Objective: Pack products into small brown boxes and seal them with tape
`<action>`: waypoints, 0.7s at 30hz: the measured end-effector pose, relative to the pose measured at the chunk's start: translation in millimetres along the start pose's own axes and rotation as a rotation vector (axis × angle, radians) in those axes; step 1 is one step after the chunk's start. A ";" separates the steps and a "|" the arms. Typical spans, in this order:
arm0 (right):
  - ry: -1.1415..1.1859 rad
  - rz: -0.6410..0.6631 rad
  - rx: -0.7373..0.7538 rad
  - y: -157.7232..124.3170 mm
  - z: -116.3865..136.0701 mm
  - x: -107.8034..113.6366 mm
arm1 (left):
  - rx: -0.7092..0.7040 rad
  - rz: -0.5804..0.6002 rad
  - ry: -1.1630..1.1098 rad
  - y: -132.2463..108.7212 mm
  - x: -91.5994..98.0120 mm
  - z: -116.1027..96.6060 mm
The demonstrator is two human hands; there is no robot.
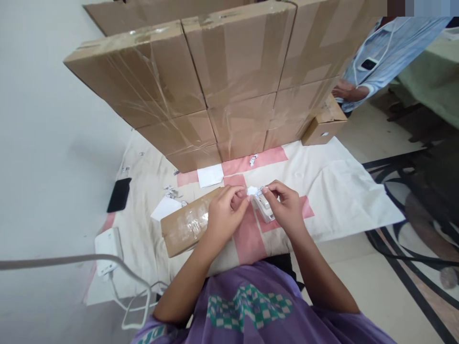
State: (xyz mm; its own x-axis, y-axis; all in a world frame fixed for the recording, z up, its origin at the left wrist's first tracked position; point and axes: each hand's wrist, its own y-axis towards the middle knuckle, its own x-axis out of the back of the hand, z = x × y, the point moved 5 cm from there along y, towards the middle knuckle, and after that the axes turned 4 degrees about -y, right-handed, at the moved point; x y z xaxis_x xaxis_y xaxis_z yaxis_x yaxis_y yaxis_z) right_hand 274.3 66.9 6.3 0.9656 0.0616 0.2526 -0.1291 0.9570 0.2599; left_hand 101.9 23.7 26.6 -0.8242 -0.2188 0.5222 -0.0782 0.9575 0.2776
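Note:
My left hand (225,210) and my right hand (285,205) meet over a white and pink cloth (340,191) on the floor. Between the fingertips of both hands is a small white piece (252,190), pinched from either side. My right hand also curls around a small white device (264,209) that lies under its fingers. Just left of my left hand lies a flat taped cardboard piece (182,227).
A wall of stacked taped cardboard boxes (215,81) stands behind the cloth, with a smaller box (322,126) at its right end. White paper slips (210,175), small scattered bits, a black phone (119,194) and a white charger with cable (107,246) lie at left. Another person's sleeve (387,52) shows top right.

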 end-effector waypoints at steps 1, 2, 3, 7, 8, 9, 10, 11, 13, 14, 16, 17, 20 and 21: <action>0.014 0.011 -0.010 0.2 -1.8 1.0 | 0.000 0.020 -0.012 0.0 1.2 1.1; 0.027 0.020 -0.019 0.4 -3.6 1.8 | -0.001 0.048 -0.029 -0.2 2.1 2.0; 0.035 0.027 -0.025 0.5 -4.9 2.6 | 0.002 0.078 -0.053 -0.5 2.8 2.9; -0.006 0.034 -0.018 -1.2 -5.4 4.0 | 0.090 0.117 -0.162 -3.4 6.8 8.4; -0.036 0.030 -0.003 -1.9 -4.3 4.2 | 0.116 0.111 -0.175 -4.5 7.8 9.8; -0.074 0.020 0.017 -2.5 -2.9 4.5 | 0.137 0.106 -0.181 -5.5 8.5 10.9; -0.117 0.007 0.040 -3.1 -1.2 4.8 | 0.149 0.104 -0.184 -6.4 8.8 11.5; -0.160 -0.007 0.064 -3.5 0.7 4.8 | 0.154 0.105 -0.188 -7.0 8.7 11.7; -0.216 -0.012 0.105 -3.7 4.5 3.2 | 0.148 0.111 -0.192 -7.6 7.7 11.1; -0.221 0.002 0.119 -3.5 6.3 1.4 | 0.140 0.118 -0.195 -7.6 6.8 10.6; -0.200 0.077 0.138 -3.1 9.1 -5.0 | 0.132 0.141 -0.208 -7.4 4.1 10.0; -0.181 0.119 0.138 -3.0 9.7 -8.3 | 0.138 0.150 -0.216 -7.3 2.9 10.4; -0.150 0.186 0.106 -1.4 6.1 -12.9 | 0.173 0.149 -0.214 -7.3 3.0 13.6; -0.155 0.171 0.096 0.6 3.0 -11.2 | 0.180 0.130 -0.195 -7.2 5.0 14.8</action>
State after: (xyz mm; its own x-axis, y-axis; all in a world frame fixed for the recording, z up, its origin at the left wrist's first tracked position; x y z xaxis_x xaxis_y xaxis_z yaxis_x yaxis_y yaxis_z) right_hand 262.7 65.9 6.4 0.8826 0.1693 0.4386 -0.3160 0.9043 0.2869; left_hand 90.0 18.5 15.2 -0.9247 -0.0682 0.3746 -0.0486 0.9969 0.0615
